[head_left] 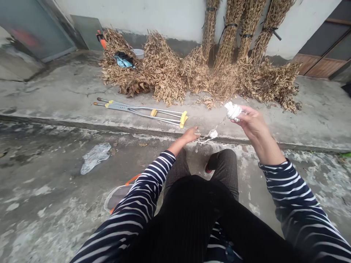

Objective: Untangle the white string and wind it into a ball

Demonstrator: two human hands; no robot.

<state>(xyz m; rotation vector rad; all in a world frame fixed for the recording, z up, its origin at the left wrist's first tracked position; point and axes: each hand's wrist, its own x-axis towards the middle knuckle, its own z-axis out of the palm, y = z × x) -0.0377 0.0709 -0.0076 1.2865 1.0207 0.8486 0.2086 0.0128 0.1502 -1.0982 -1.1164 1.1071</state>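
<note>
My right hand is raised at the right, its fingers closed round a ball of white yarn. From that ball a thin strand runs down to the left, where a smaller white knotted clump hangs. Lower and further left, my left hand is closed near the strand's other end, with the index finger pointing forward. White strands reach from the clump to its fingers. Both hands are above the edge of the concrete step, in front of my knees.
A pair of crutches with yellow pads lies on the step. Dried plant bundles are heaped along the wall, others stand tied upright. A clear plastic bag and an orange-rimmed item lie on the ground at left.
</note>
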